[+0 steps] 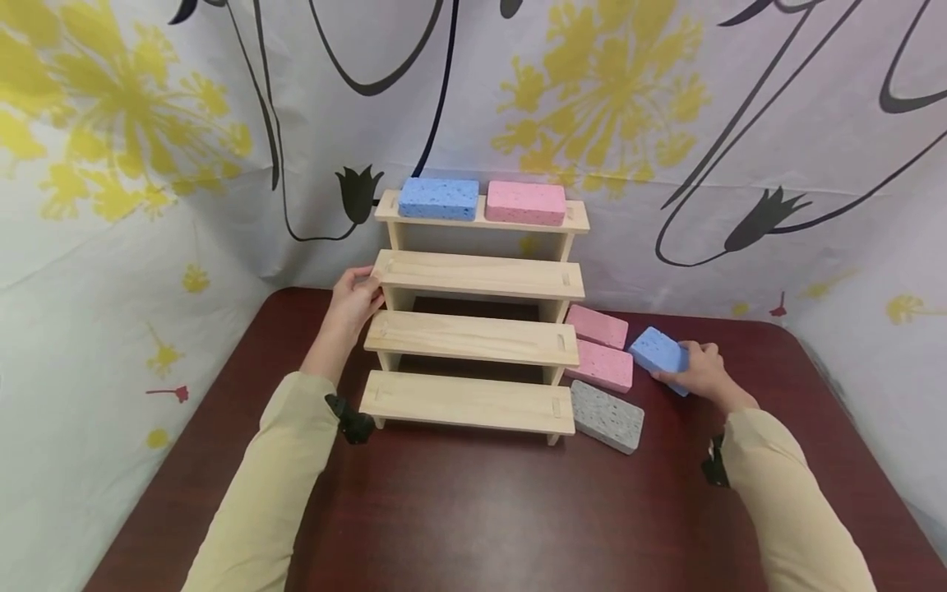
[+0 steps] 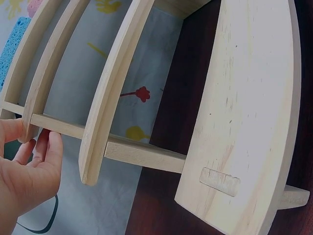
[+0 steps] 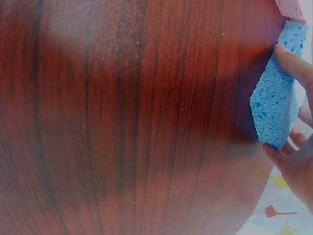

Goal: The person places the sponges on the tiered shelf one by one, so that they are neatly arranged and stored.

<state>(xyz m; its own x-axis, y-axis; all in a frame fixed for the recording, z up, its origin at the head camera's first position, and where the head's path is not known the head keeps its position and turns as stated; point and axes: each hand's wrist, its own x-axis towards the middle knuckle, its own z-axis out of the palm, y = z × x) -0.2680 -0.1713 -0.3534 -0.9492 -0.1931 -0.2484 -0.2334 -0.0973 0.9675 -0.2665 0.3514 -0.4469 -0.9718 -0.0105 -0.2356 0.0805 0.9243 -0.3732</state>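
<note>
A stepped wooden shelf (image 1: 473,337) stands on the dark table. My left hand (image 1: 355,298) grips its left end at the second board from the top; in the left wrist view the thumb lies at the board's end and the fingers (image 2: 55,147) come up beneath the side rail. Off to the right, my right hand (image 1: 699,372) holds a blue sponge (image 1: 658,352) between thumb and fingers. The right wrist view shows this sponge (image 3: 274,100) tilted, its long edge facing the camera. On the top board sit another blue sponge (image 1: 439,200) and a pink sponge (image 1: 526,203), side by side.
Between the shelf and my right hand lie two pink sponges (image 1: 598,327) and a grey sponge (image 1: 608,417), close against the shelf's right side. A patterned cloth (image 1: 296,131) hangs behind the table (image 1: 473,518) and along its sides.
</note>
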